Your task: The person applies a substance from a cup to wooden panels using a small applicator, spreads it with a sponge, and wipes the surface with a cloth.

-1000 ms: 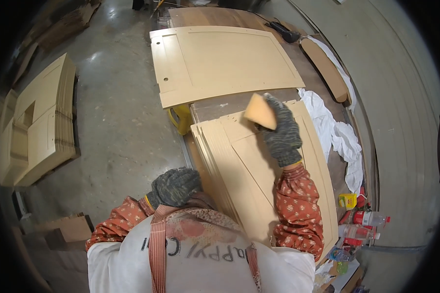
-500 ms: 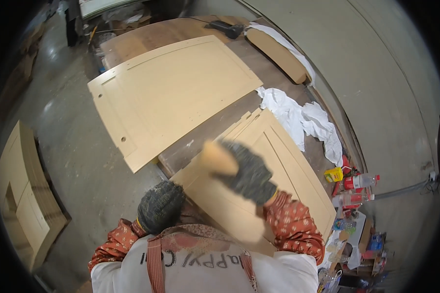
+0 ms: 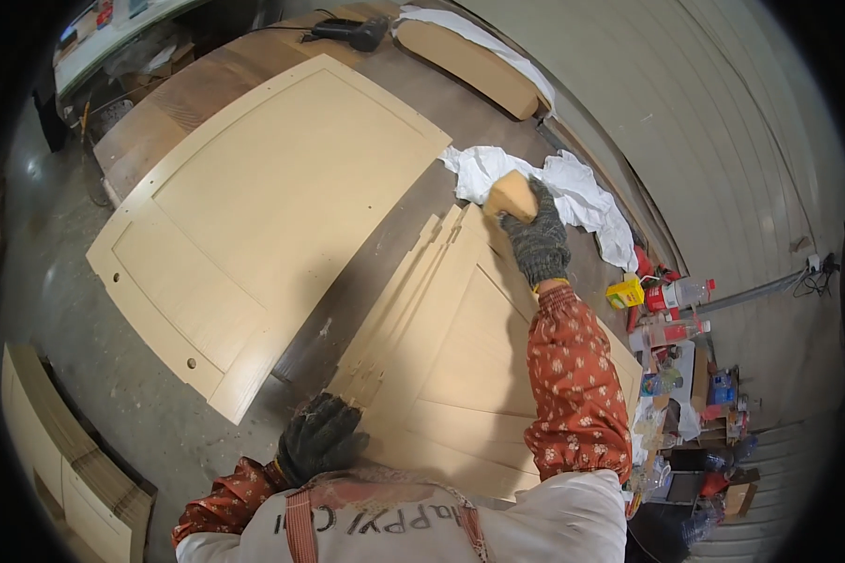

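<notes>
Bench point(image 3: 352, 291) bearing a panel stack point(image 3: 441, 375). Right hand point(image 3: 542, 235): closed on the sponge point(image 3: 511, 197), at the panel stack's far end, toward the bench's right edge. Left hand point(image 3: 321, 439): by the near left side; grip cannot be told. Overreaching could snag the rag point(image 3: 587, 197); sideways pressure could skew staggered layers.

Dark lettering point(image 3: 422, 513) crosses the white bib apron point(image 3: 385, 546); red labels point(image 3: 663, 298) wrap two clear plastic bottles point(image 3: 693, 293); their print is too small to read.
</notes>
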